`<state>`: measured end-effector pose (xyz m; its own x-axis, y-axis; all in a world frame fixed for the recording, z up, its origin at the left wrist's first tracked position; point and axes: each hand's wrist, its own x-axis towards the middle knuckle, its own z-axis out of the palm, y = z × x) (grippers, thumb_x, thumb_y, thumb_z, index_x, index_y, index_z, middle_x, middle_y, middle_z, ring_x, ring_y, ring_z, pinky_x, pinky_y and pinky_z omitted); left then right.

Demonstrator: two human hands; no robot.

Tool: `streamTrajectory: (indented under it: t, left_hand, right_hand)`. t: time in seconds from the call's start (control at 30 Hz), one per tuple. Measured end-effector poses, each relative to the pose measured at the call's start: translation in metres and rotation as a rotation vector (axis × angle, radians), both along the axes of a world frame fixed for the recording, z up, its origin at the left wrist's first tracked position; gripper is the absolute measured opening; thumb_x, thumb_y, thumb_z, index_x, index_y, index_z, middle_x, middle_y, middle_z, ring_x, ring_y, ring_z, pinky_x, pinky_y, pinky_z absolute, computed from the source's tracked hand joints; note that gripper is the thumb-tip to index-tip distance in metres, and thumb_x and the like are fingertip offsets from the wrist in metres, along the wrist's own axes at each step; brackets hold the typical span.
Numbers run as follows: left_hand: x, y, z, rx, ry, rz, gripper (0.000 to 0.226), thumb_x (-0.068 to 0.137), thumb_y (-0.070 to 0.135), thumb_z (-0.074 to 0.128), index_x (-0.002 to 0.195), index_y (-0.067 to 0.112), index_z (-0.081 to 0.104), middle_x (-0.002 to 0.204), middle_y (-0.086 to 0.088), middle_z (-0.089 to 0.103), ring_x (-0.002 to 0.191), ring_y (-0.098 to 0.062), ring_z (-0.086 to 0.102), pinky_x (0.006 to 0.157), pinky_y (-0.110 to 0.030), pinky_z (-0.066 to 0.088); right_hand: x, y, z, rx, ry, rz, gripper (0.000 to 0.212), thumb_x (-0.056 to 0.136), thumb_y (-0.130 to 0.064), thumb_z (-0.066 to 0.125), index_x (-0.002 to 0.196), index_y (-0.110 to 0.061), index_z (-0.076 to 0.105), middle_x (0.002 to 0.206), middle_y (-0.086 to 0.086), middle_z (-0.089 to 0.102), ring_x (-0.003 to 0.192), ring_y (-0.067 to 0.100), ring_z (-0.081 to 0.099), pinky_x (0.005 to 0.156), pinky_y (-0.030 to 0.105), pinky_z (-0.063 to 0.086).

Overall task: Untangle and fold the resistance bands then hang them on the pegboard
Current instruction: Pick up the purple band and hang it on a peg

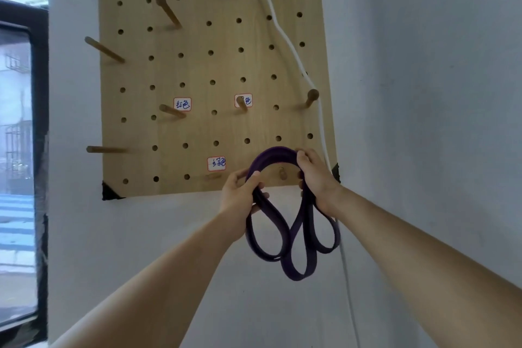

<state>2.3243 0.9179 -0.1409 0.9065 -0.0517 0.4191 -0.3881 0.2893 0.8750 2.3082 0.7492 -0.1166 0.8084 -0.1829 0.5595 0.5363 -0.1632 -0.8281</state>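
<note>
- Both forearms reach up from the bottom of the view toward the lower right corner of the pegboard (197,65).
- The left hand (243,192) has its fingers and thumb curled round the bunched strands on the left side of the purple band (278,154).
- The right hand (316,178) has its fingers wrapped over the top right of the same band, clamped on it.
- The band is folded into several strands. Its top forms an arch spanning from hand to hand along the board's bottom edge, and three loops hang below that edge against the wall (423,93).
- A short peg (281,174) shows inside the arch, just under its top and about midway between the two hands, pointing out toward the camera.
- I cannot tell whether the arch is already past the peg's tip or only in front of it. The move likely calls for pushing the arch toward the board, then lowering it onto the peg.
- No box or tray shows.
- A handwritten label (216,164) sits left of the peg, and a white cord (282,34) runs down the board's right edge.
</note>
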Motion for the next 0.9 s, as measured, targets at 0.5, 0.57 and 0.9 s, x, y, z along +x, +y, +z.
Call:
streamTrajectory:
  t: [0.5,0.57,0.9]
  left_hand:
    - [0.041,-0.022,-0.029,0.250,-0.095,0.126,0.043,0.096,0.001,0.061,0.134,0.021,0.060,0.116,0.000,0.070,0.101,-0.011,0.064,0.085,-0.023,0.049]
    - [0.035,-0.016,-0.028,0.272,-0.103,0.110,0.048,0.094,-0.002,0.061,0.136,0.021,0.060,0.123,-0.001,0.069,0.109,-0.015,0.063,0.095,-0.029,0.050]
    - [-0.048,0.043,-0.042,0.429,-0.156,0.131,0.017,0.093,0.007,0.068,0.106,0.013,0.077,0.106,-0.006,0.077,0.101,-0.019,0.070,0.084,-0.024,0.056]
  right_hand:
    - [0.047,-0.009,-0.057,-0.206,-0.061,-0.214,0.042,0.100,-0.021,0.046,0.137,-0.042,0.047,0.130,-0.004,0.061,0.121,0.020,0.058,0.107,0.048,0.049]
    - [0.047,-0.010,-0.059,-0.239,-0.053,-0.226,0.047,0.097,-0.022,0.048,0.139,-0.044,0.048,0.133,-0.003,0.061,0.124,0.021,0.057,0.109,0.050,0.047]
    - [-0.050,0.007,-0.072,-0.249,-0.057,-0.167,0.047,0.094,-0.010,0.069,0.138,-0.020,0.057,0.132,-0.009,0.057,0.119,0.004,0.052,0.101,0.021,0.045]
